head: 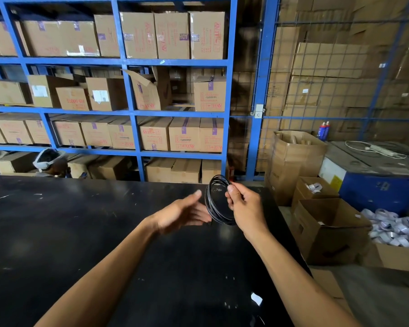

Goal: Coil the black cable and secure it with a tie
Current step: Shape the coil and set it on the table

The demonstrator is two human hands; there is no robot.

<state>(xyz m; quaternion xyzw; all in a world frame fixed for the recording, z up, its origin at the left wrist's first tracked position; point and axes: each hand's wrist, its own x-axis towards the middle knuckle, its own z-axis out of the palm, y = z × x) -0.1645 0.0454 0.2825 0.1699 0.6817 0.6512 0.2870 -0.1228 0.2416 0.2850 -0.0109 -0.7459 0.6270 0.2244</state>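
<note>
Right hand (242, 205) pinched the coiled black cable (218, 200) above the desk's (81, 220) far right edge, left hand (182, 213) flat-fingered alongside; loops wanted bunching tight before tying.

Your bench (81, 232) is a black, scuffed top with pale specks. One small white scrap (256, 299) lies near your edge.

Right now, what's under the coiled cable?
The black cable hangs in the right hand, pinched at its rim, over the black table. The open left hand is beside it. No tie shows; the palm hides part of the loop.
</note>
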